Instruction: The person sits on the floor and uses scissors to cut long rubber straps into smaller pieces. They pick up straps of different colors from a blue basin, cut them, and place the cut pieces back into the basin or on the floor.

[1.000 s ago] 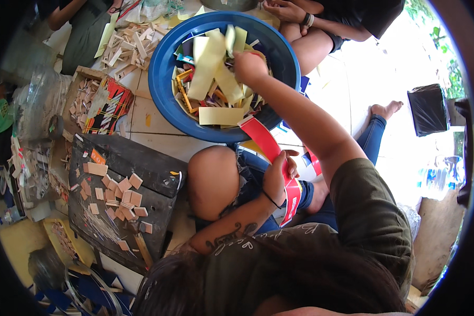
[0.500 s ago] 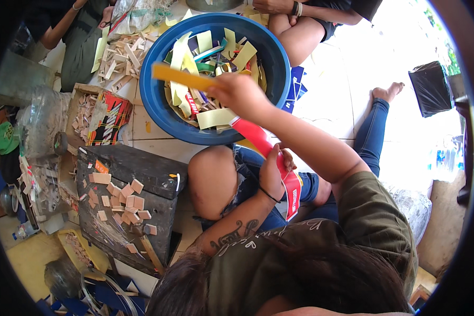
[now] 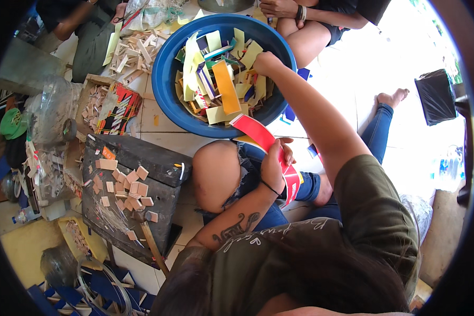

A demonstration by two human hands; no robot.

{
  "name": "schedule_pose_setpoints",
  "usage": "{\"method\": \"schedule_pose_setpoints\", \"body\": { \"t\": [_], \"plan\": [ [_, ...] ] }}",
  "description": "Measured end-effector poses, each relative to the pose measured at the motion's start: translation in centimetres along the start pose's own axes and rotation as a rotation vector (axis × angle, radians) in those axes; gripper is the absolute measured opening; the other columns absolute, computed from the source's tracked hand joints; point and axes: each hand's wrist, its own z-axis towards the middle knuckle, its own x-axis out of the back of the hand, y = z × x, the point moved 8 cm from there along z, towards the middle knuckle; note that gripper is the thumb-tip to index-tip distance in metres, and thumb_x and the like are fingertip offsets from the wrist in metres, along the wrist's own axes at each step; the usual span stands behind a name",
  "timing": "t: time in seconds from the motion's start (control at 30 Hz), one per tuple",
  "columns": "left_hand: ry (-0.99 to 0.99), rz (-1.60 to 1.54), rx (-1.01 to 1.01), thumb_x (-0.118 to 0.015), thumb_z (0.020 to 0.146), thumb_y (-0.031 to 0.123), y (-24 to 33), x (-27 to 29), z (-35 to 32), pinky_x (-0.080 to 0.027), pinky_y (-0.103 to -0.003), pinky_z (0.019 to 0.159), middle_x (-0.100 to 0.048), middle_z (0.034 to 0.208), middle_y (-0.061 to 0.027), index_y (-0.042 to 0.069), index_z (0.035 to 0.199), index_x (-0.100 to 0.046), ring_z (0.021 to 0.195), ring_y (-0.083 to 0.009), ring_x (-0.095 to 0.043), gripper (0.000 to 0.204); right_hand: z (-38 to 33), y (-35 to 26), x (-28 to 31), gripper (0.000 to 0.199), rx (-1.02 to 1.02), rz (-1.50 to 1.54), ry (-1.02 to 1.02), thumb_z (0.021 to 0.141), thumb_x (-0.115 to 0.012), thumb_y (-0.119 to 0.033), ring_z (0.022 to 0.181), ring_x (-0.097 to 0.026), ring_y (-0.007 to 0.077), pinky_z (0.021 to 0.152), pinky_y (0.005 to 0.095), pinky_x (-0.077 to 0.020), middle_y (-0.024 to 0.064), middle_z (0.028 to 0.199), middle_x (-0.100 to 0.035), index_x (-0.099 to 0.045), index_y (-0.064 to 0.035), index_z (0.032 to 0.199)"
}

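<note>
My left hand (image 3: 275,167) is closed round red printed strips (image 3: 254,130) above my lap; one end sticks up toward the tub and the rest hangs below my fingers. A wide blue plastic tub (image 3: 161,100) stands on the floor before me, heaped with pale yellow, blue, red and green strips. On top of the heap lies an orange-yellow strip (image 3: 226,87). At the tub's right side, my right hand (image 3: 267,63) is curled over the contents near a pale yellow piece (image 3: 252,54). Its fingertips are hidden, so whatever they pinch cannot be made out.
To my left, a dark wooden block (image 3: 142,158) bears small wood pieces (image 3: 137,188) and a hammer (image 3: 151,242). A box of wood pieces (image 3: 96,105) and a wood pile (image 3: 134,50) lie beyond. Two other people sit at the far side; one person's hands (image 3: 284,9) are near the tub.
My right hand has let go of the orange-yellow strip, which now rests in the tub, and has moved right to the tub's edge. My left hand still grips the red strips.
</note>
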Motion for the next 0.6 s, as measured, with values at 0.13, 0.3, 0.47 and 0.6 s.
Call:
{"method": "schedule_pose_setpoints", "body": {
  "t": [0.13,0.3,0.47,0.6],
  "plan": [
    [-0.022,0.021,0.017,-0.034,0.091,0.027,-0.2,-0.2,0.2,-0.038,-0.026,0.063,-0.04,0.057,-0.001,0.001,0.094,-0.048,0.052,-0.0101,-0.039,0.03,0.4,0.0,2.4,0.022,-0.107,0.401,0.431,0.071,-0.053,-0.013,0.083,-0.06,0.0311,0.077,0.0341,-0.0466,0.0175,0.085,-0.064,-0.066,-0.0024,0.085],
    [-0.02,-0.027,0.039,-0.033,0.092,0.027,-0.2,-0.3,-0.1,-0.038,-0.026,0.062,-0.041,0.056,-0.0012,0.0,0.093,-0.048,0.052,-0.0099,-0.039,0.031,-3.0,2.7,7.1,0.023,0.082,0.753,0.57,0.065,-0.058,-0.012,0.079,-0.062,0.0286,0.075,0.033,-0.0478,0.0153,0.083,-0.064,-0.067,-0.0035,0.085],
    [-0.049,-0.03,0.033,-0.032,0.092,0.027,-0.2,-0.7,-0.3,-0.038,-0.026,0.062,-0.041,0.057,-0.0014,-0.001,0.093,-0.048,0.052,-0.0097,-0.039,0.031,-2.2,1.3,4.3,0.025,0.07,0.041,0.081,0.069,-0.052,-0.012,0.085,-0.06,0.0317,0.077,0.0368,-0.0471,0.0208,0.089,-0.062,-0.065,0.0004,0.086],
    [-0.048,-0.015,0.02,-0.032,0.093,0.027,-0.1,-0.5,-0.2,-0.038,-0.025,0.061,-0.042,0.057,-0.0013,0.0,0.094,-0.048,0.052,-0.0095,-0.039,0.031,-1.0,0.1,2.2,0.026,-0.009,0.15,0.16,0.074,-0.049,-0.011,0.088,-0.059,0.033,0.078,0.0401,-0.047,0.0222,0.097,-0.059,-0.063,-0.0003,0.092]
  ]
}}
